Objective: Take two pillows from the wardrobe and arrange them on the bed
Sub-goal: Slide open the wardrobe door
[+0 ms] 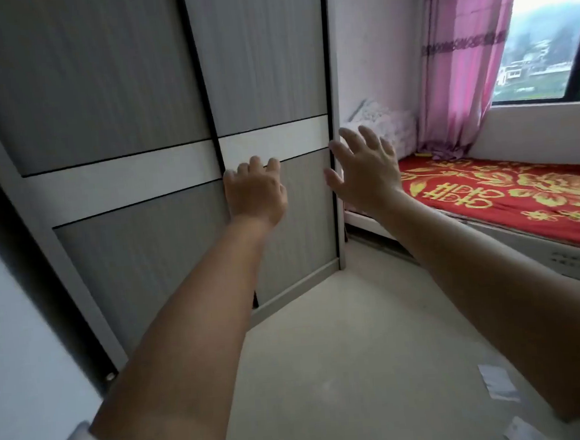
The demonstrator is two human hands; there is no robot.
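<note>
Standing before the wardrobe [108, 95], filling the left and centre of the frame, doors shut. Left hand [255, 191] at the left edge of the right-hand sliding door [290, 199], fingers curled against the dark seam, holding nothing else. Right hand [364, 170] spread wide at the door's right edge, fingers apart, empty; cannot tell whether touching the frame or just short of it.

Probably the opening step. Best done by hooking the fingertips well into the seam and sliding along the track level, not pulling outward; keeping the right hand clear of the closing gap at the jamb.

No pillows from the wardrobe visible: interior wholly hidden. Bed [503, 198] at right of frame, red-and-gold cover, cut off by the edge; a pale patterned cushion-like shape [383, 120] at its head, blurred, hard to identify. Pale scraps [499, 382] on the floor, lower right, unclear.
</note>
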